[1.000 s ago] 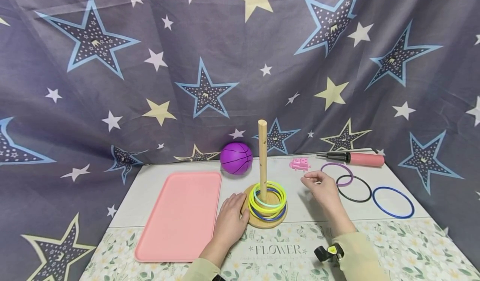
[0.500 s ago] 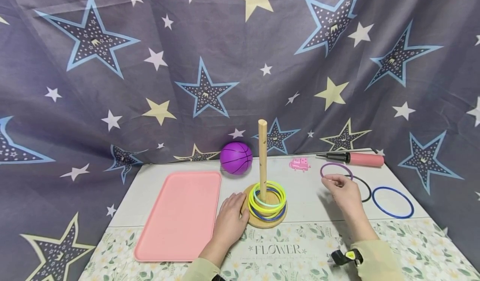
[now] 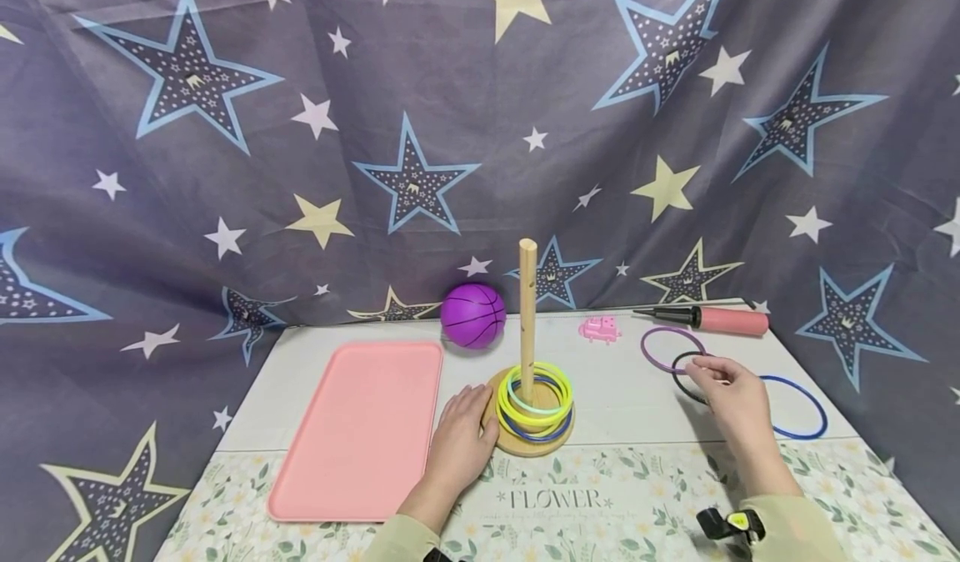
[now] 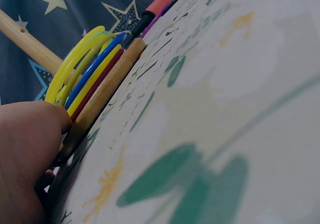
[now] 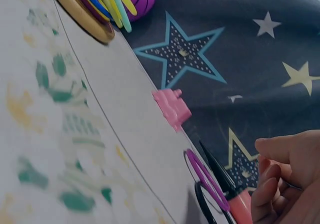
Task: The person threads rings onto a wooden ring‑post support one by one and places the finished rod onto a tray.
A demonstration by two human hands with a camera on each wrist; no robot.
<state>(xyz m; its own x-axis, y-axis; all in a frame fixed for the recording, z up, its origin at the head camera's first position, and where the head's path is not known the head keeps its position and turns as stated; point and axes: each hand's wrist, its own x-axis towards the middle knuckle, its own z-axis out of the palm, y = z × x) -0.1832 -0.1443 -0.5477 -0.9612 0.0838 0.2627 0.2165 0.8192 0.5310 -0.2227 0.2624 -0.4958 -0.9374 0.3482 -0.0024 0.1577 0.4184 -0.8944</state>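
Note:
My left hand [image 3: 463,435] rests against the left edge of a round wooden base [image 3: 523,445], its thumb right at the edge. From this base rises a wooden post [image 3: 527,312]. Stacked around the post are several rings, yellow ones [image 3: 567,395] among them, plus pale green, blue and dark red ones. My right hand [image 3: 733,395] hovers with loosely curled fingers, nothing between them. Below it on the table lies a black ring [image 3: 678,385], partly hidden. A purple ring [image 3: 645,355] overlaps the black one. To the right, a blue ring [image 3: 823,418] is partly covered by the hand.
Left of the stand lies a pink tray [image 3: 356,437]. A purple ball [image 3: 472,317] sits at the back by the star-patterned curtain [image 3: 487,87]. Further right are a small pink toy [image 3: 598,328] and a pink-and-black hand pump [image 3: 727,319].
My right hand has moved rightward, from beside the pink toy, past the purple ring, to over the black and blue rings. The left hand stays at the base.

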